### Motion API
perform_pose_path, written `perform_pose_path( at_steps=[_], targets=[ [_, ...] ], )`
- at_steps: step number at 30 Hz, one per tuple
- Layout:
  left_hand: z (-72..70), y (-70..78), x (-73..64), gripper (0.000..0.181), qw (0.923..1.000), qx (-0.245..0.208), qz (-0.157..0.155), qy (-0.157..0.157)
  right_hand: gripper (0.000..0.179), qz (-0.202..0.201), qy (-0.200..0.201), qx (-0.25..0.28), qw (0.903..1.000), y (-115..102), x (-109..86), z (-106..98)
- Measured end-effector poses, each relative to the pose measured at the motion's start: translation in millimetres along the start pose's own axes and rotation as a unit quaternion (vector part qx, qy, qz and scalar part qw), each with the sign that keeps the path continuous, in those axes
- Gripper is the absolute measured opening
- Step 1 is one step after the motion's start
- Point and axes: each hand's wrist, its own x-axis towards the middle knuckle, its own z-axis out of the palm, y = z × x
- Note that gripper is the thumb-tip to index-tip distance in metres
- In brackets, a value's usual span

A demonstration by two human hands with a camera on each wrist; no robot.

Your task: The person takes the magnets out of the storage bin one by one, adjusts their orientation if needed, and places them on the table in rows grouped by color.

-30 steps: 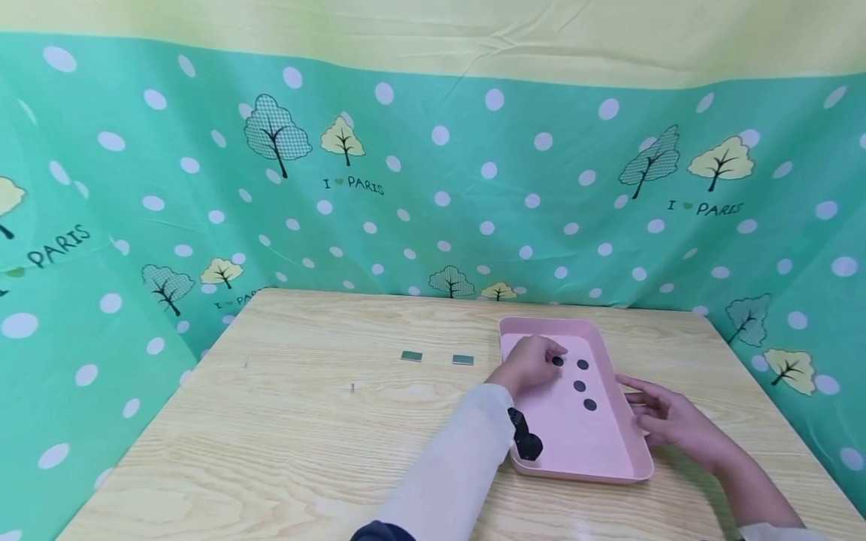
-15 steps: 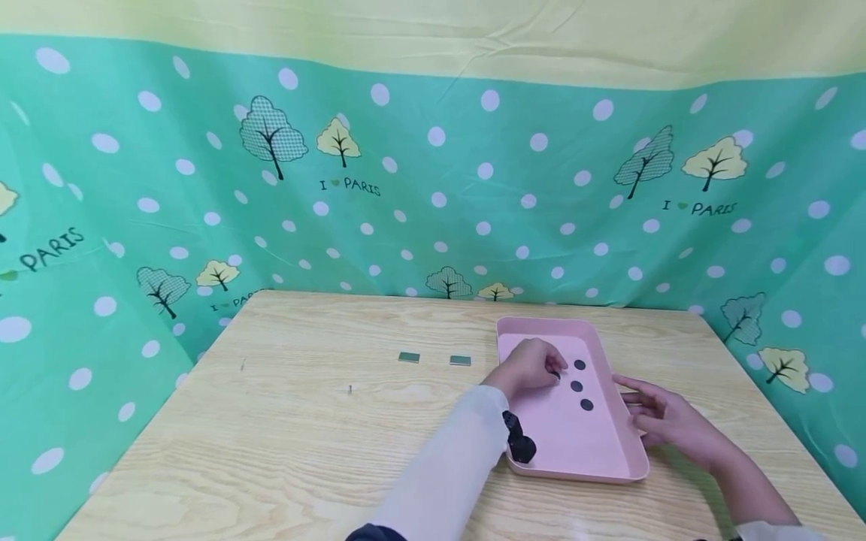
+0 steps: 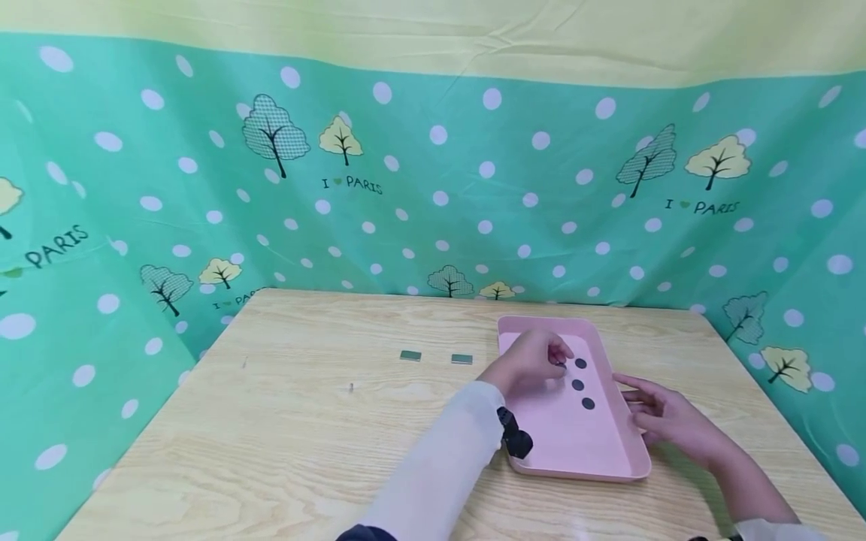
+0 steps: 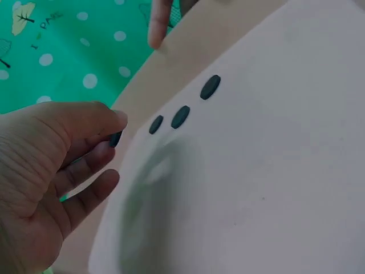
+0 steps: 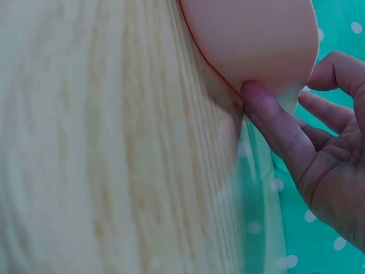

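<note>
In the head view my left hand [image 3: 532,356] is over the far part of a pink tray [image 3: 612,460]. Its thumb and fingers pinch a small black disc [image 4: 116,138], seen mostly edge-on in the left wrist view and partly hidden by the thumb. Three more black discs, among them the middle disc [image 3: 578,385], lie flat on the tray floor to the right of that hand. At the tray's right side wall, my right hand [image 3: 676,421] touches the outside with thumb and fingertips, its fingers extended, as the right wrist view also shows.
Two small dark green-grey rectangular plates, a left plate [image 3: 410,355] and a right plate [image 3: 462,359], lie left of the tray on the wooden table [image 3: 271,443]. A tiny object [image 3: 351,388] is farther left. A green dotted curtain [image 3: 406,188] hangs behind the table.
My left fingers have taken up the black disc that lay under them, and the hand has shifted slightly with it. The right hand stays at the tray wall.
</note>
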Motion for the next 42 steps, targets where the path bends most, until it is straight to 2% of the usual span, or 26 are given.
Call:
perform_pose_path(
  at_steps=[7, 16, 27, 38, 42],
  targets=[
    [-9.1, 7.7, -5.8, 0.022, 0.9999, -0.002, 0.015, -0.006, 0.068, 0.003, 0.002, -0.004, 1.0, 0.1, -0.2, -0.2],
    [-18.8, 13.0, -17.6, 0.024, 0.9989, -0.031, 0.035, 0.01, 0.067, 0.012, 0.014, -0.022, 0.9996, -1.4, -0.7, -0.2],
    [-30.6, 16.1, -32.2, 0.021, 0.9969, -0.024, 0.068, 0.032, 0.068, 0.003, 0.006, -0.016, 0.9999, -0.6, -1.0, -1.1],
    [-46.3, 20.7, -49.4, 0.019, 0.9949, -0.031, 0.087, 0.04, 0.067, -0.011, -0.003, -0.013, 0.9999, 0.8, -0.3, -0.7],
    [-52.0, 20.5, -56.1, 0.018, 0.9958, -0.032, 0.078, 0.037, 0.067, -0.004, 0.001, -0.017, 0.9998, 0.7, 0.5, -0.9]
  ],
)
